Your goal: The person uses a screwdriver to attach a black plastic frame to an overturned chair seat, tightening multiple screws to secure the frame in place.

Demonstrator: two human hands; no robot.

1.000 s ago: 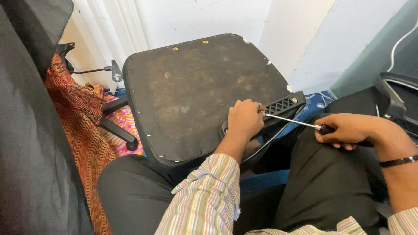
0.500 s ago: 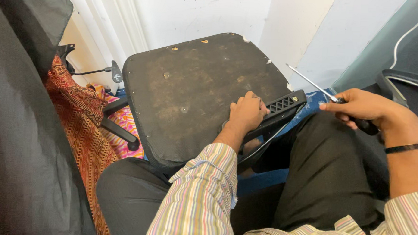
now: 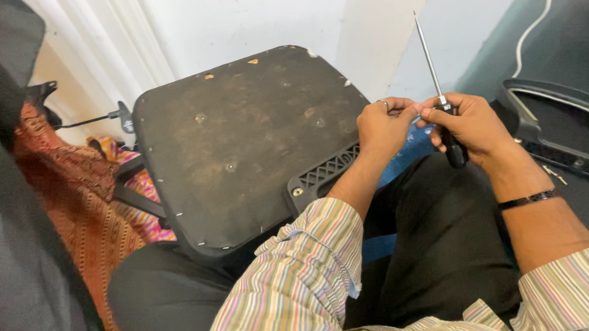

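- Holding a screwdriver (image 3: 431,63) up in the upper right of the frame, thin metal shaft pointing up and slightly left, black handle down in the palm.
- Right hand (image 3: 469,126) is closed around the handle, thumb and forefinger pinching where shaft meets handle.
- Left hand (image 3: 382,126), centre right of frame, is loosely curled with its fingertips touching the same spot at the base of the shaft. It grips nothing of its own that I can see; a ring (image 3: 385,103) shows on one finger.
- Whether something small is pinched between the two hands cannot be told, as the fingers hide it.
- Upturned chair seat (image 3: 243,137), dark and scuffed, fills the centre of the frame and rests against the person's lap. A black slotted bracket (image 3: 327,173) sits at its lower right edge, just below the left hand.
- Step, as I judge it: a pause to handle the tool itself, tip off the seat and well clear of the bracket.
- Getting back onto the bracket would call for tipping the shaft down, lining the tip up with a screw head, and steadying the seat with the left hand.
- Patterned cloth (image 3: 65,196) lies at lower left, and another black chair part (image 3: 557,122) is at the right edge.
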